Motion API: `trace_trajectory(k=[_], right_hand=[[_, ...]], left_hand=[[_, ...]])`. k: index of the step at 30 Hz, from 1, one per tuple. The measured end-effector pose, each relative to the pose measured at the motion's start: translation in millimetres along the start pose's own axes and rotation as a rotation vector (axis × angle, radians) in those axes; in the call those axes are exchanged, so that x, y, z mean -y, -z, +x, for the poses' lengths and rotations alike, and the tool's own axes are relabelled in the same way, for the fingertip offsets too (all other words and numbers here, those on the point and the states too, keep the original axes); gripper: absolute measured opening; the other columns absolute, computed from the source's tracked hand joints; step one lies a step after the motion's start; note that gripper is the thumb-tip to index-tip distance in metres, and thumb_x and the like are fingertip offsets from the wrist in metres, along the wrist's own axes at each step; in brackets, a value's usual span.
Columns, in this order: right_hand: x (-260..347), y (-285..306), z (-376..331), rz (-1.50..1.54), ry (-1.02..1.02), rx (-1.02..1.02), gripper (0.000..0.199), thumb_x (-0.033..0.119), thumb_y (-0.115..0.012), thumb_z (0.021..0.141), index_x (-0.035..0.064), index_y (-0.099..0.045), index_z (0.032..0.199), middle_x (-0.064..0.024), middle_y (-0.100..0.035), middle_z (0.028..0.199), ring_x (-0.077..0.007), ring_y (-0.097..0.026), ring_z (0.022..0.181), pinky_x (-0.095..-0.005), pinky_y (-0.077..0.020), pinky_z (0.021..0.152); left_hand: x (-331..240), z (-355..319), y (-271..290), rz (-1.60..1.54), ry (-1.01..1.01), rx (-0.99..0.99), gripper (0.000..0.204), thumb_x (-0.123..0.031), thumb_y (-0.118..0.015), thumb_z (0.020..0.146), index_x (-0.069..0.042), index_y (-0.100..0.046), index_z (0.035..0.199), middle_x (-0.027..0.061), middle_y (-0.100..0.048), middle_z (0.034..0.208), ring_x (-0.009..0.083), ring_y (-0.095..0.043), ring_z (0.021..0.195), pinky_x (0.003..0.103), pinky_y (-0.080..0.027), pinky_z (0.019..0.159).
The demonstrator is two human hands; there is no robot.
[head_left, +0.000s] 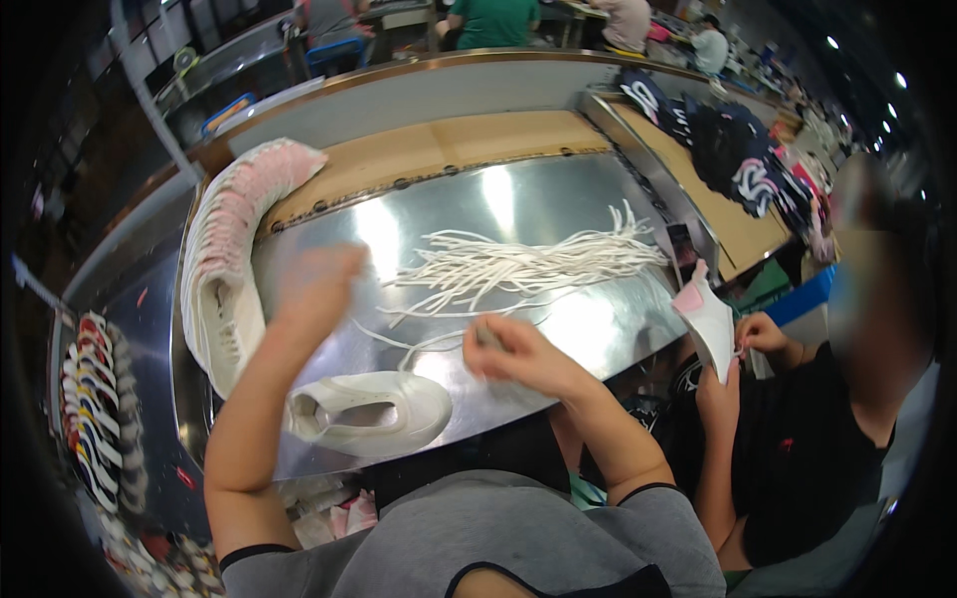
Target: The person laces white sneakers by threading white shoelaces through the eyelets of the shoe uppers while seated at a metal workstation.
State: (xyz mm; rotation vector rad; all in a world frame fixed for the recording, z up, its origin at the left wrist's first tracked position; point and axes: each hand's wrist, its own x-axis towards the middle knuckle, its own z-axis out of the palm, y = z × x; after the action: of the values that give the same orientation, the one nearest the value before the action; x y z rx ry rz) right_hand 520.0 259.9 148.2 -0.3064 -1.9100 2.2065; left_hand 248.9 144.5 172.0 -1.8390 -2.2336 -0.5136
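Note:
A white shoe upper (424, 418) lies on its side near the table's front edge, between my forearms. A thin white shoelace (384, 339) runs from it across the metal, one stretch towards each hand. Smeared by motion, my left hand (321, 284) is raised above the table to the left of the lace pile, and its fingers do not show clearly. My right hand (516, 356) hovers right of the shoe upper with its fingers curled in. Something small and dark shows at those fingers, too unclear to name. A loose pile of white shoelaces (528, 261) lies beyond both hands.
A curved row of nested white and pink shoe uppers (221, 244) lines the table's left side. At right, a co-worker (797, 448) holds another white upper (710, 324). Dark uppers (723, 140) are heaped at the far right. More uppers (92, 419) sit lower left.

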Motion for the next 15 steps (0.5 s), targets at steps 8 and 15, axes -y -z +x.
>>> trace_trajectory(k=[8, 15], right_hand=[[-12, -2, -132, 0.603, 0.272, 0.468, 0.025, -0.005, -0.057, 0.094, -0.0091, -0.054, 0.118, -0.0187, -0.061, 0.107, -0.0130, -0.065, 0.072, -0.0169, -0.0417, 0.045], [-14, 2, -174, 0.574, 0.224, 0.162, 0.011, -0.009, -0.053, 0.092, -0.0101, -0.058, 0.103, -0.0276, -0.060, 0.103, -0.0215, -0.070, 0.071, -0.0188, -0.0436, 0.042]], left_hand=[[-144, 87, 53, -1.094, -0.174, 0.703, 0.012, -0.013, -0.066, 0.093, -0.002, -0.063, 0.094, 0.0031, -0.067, 0.080, 0.0082, -0.064, 0.070, 0.022, -0.050, 0.060], [-250, 218, 46, -1.728, -0.422, 0.308, 0.015, -0.018, -0.060, 0.099, -0.005, -0.061, 0.106, 0.0096, -0.069, 0.101, 0.0169, -0.069, 0.094, 0.027, -0.054, 0.081]])
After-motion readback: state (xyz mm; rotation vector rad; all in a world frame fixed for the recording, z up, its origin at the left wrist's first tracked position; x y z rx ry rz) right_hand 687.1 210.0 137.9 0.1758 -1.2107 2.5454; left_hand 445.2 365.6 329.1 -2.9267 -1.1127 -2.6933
